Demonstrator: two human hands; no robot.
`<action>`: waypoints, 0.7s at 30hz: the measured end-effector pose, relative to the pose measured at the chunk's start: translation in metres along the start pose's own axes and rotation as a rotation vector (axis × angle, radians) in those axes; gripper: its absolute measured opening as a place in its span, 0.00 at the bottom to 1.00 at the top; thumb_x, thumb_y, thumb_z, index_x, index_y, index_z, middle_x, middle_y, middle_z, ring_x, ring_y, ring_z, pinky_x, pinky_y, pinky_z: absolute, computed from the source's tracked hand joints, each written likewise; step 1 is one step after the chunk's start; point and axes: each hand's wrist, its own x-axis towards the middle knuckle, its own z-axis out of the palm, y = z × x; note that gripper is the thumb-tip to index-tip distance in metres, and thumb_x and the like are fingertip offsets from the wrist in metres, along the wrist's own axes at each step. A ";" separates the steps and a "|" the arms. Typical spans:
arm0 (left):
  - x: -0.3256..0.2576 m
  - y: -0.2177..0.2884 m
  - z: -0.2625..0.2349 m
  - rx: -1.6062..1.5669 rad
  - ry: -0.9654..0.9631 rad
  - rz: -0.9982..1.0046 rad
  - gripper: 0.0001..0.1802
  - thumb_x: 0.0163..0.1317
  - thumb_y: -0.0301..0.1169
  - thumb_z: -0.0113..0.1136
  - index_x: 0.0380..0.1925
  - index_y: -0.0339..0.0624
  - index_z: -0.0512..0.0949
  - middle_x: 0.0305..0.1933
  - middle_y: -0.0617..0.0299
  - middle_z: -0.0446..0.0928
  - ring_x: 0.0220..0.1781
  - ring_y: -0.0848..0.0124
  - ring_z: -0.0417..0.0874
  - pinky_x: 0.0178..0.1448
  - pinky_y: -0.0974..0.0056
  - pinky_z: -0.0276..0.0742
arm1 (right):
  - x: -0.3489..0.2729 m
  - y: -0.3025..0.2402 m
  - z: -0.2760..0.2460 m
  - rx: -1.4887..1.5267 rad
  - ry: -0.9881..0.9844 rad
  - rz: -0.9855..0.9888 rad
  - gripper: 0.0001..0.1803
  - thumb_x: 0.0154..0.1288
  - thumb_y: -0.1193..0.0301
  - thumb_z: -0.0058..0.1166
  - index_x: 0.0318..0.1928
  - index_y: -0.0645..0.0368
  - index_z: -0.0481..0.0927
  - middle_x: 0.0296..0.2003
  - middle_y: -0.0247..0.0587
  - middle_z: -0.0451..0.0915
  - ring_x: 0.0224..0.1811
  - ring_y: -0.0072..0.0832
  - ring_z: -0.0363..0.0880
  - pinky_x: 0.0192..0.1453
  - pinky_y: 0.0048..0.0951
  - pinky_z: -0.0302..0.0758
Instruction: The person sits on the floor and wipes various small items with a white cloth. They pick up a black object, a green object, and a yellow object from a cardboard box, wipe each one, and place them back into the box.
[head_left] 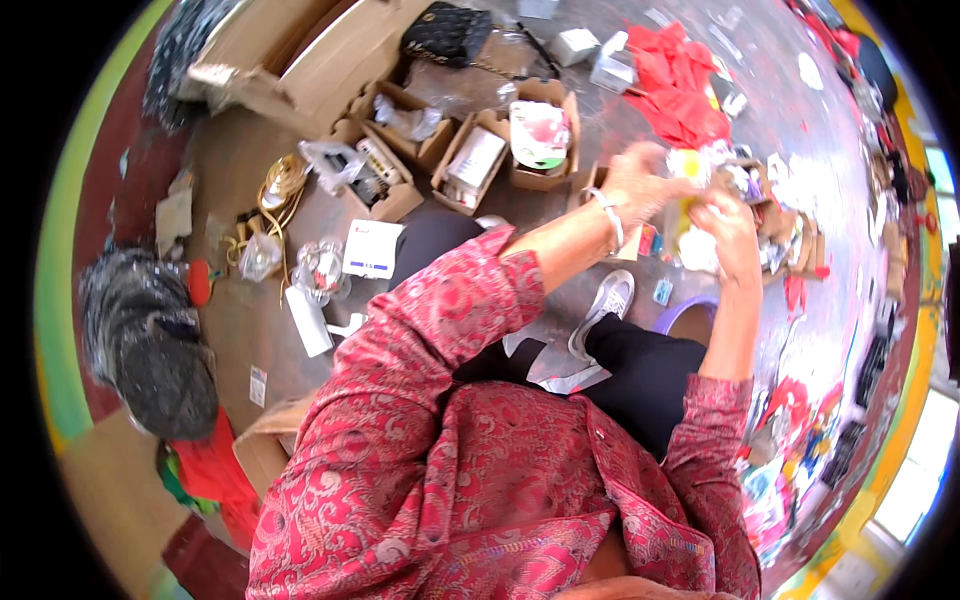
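Note:
My left hand (pixel 645 185), a white bangle on its wrist, reaches right over the loose items; its fingers are smeared by motion. Close beside it is my right hand (pixel 728 235), its fingers curled in around something I cannot make out. A small clear and yellow thing (pixel 690 164) shows just beyond the fingertips; whether either hand touches it I cannot tell. Under the hands sits a whitish bundle (pixel 698 250), partly covered by the right hand. An open carton (pixel 805 250) of mixed small goods stands to the right of them.
Small open cardboard boxes (pixel 395 205) with goods stand ahead on the left, behind them a large carton (pixel 300 85). Red cloth (pixel 680 85) lies at the far side. A purple-rimmed basin (pixel 665 322) is near my shoe (pixel 612 295). A white box (pixel 373 248) rests by my left knee.

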 end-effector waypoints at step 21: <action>-0.001 0.031 0.000 -0.152 -0.094 -0.063 0.09 0.54 0.29 0.60 0.35 0.40 0.75 0.34 0.65 0.78 0.34 0.77 0.78 0.39 0.72 0.75 | -0.023 -0.005 0.012 0.399 0.071 0.035 0.05 0.55 0.71 0.57 0.28 0.58 0.75 0.20 0.28 0.75 0.18 0.14 0.71 0.19 0.16 0.67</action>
